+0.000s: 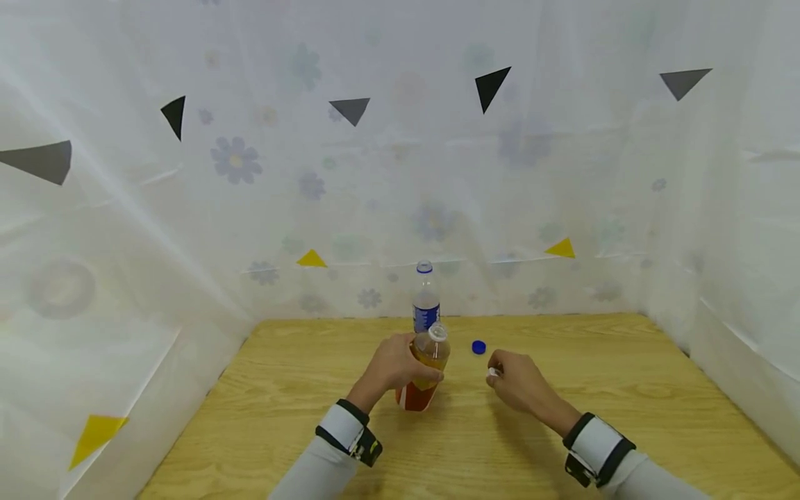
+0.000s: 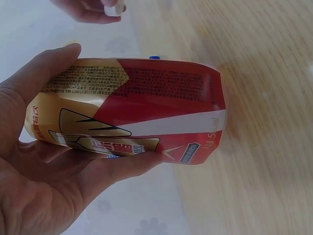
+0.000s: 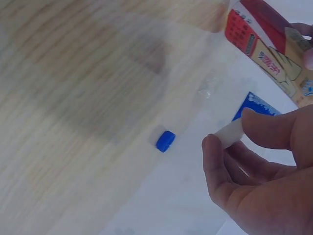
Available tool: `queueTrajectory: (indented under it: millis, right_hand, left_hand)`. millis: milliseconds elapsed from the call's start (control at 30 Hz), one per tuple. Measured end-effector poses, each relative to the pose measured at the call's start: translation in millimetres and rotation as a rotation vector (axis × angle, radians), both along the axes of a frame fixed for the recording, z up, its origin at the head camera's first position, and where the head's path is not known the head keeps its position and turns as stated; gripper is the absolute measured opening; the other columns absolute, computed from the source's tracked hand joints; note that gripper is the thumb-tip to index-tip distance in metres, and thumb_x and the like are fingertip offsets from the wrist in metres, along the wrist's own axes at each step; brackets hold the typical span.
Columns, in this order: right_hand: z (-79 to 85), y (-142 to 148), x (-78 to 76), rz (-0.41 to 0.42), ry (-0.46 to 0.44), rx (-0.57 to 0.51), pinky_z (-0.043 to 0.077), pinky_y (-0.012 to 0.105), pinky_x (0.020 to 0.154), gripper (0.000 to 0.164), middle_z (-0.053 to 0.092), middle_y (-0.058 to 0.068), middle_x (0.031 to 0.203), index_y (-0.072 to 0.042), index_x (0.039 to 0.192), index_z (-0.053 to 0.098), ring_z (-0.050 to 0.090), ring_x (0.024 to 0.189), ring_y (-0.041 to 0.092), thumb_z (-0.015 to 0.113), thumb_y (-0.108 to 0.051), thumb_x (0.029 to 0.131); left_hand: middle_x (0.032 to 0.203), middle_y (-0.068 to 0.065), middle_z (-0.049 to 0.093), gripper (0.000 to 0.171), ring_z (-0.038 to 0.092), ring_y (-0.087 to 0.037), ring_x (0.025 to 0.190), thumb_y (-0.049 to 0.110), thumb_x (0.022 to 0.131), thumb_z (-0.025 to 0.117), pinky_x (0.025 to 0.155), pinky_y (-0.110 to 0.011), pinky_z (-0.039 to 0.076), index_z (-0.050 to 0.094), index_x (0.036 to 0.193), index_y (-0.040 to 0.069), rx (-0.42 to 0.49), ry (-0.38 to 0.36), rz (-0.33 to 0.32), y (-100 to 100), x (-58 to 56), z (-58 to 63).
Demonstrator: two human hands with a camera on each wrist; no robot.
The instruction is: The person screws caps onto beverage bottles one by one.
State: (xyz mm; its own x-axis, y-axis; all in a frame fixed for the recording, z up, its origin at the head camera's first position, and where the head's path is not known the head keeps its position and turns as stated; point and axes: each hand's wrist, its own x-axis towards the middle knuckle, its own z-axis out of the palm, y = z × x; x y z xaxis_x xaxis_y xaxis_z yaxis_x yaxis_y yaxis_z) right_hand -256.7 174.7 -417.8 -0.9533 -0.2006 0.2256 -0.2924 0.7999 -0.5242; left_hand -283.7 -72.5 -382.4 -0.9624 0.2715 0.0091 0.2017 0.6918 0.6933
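Observation:
My left hand (image 1: 392,362) grips a drink bottle (image 2: 161,98) with a red and gold label, thumb on one side and fingers on the other. In the head view the bottle leans a little to the right, and its white-ringed mouth has no cap on it. Between thumb and forefinger, my right hand (image 1: 521,383) pinches a small white bottle cap (image 3: 230,133), held to the right of the bottle. Just beyond that hand, a blue cap (image 1: 478,347) lies on the table. Behind the gripped bottle stands a clear bottle (image 1: 426,300) with a blue label and an uncapped mouth, its lower part hidden.
The wooden table (image 1: 281,417) runs back to a pale flower-patterned curtain (image 1: 400,173) that also closes off both sides. Black, grey and yellow triangles are stuck on the curtain. Each wrist wears a strapped band with a small device.

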Motion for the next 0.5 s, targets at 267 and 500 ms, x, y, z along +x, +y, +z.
queueTrajectory:
  millis: [267,500]
  right_hand:
    - [35.4,-11,1.1,0.069,0.132,-0.058,0.054,0.035,0.067,0.014,0.071,0.007,0.093,-0.003,0.105,0.070,0.064,0.078,0.015,0.071,-0.011,0.094]
    - [66.5,-29,-0.7,0.156,0.270,-0.044,0.048,0.026,0.060,0.016,0.067,0.002,0.087,-0.004,0.110,0.070,0.055,0.067,0.006,0.070,-0.011,0.095]
  left_hand:
    - [0.111,-0.008,0.074,0.063,0.071,-0.028,0.100,0.034,0.072,0.092,0.087,-0.048,0.059,0.067,0.123,0.007,0.019,-0.010,0.004,2,-1.2,-2.8]
    - [0.111,-0.009,0.074,0.061,0.071,-0.029,0.100,0.033,0.073,0.092,0.087,-0.048,0.059,0.067,0.123,0.008,0.021,0.005,-0.008,1,-1.7,-0.4]
